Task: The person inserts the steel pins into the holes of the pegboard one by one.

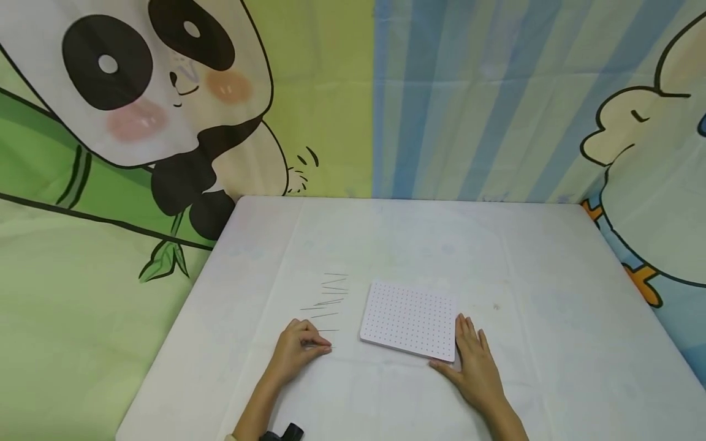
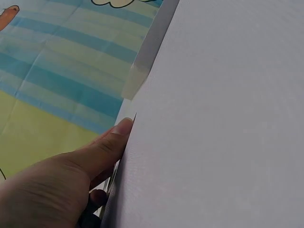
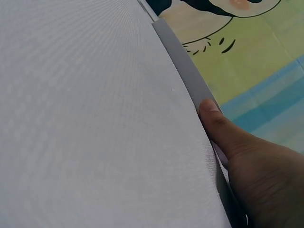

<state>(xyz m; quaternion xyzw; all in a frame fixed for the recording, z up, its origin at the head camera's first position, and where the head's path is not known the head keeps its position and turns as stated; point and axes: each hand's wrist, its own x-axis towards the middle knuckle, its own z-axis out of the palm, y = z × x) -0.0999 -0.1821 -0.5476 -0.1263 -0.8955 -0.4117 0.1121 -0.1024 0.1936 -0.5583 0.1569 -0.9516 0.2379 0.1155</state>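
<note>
A white board (image 1: pixel 408 320) dotted with rows of small holes lies flat on the white table. My right hand (image 1: pixel 475 370) touches its near right corner, fingers straight along the right side and thumb at the front edge; the right wrist view shows the thumb (image 3: pixel 211 116) against the board's side (image 3: pixel 183 66). Left of the board, several thin dark needles (image 1: pixel 334 288) lie in a loose column. My left hand (image 1: pixel 300 349) is at the column's near end, thumb and fingertips pinched together. In the left wrist view a thin needle (image 2: pixel 135 117) pokes out past the thumb.
The white table (image 1: pixel 551 263) reaches back to a cloth backdrop (image 1: pixel 325 92) printed with a panda and stripes. A black device (image 1: pixel 289 432) sits by my left wrist.
</note>
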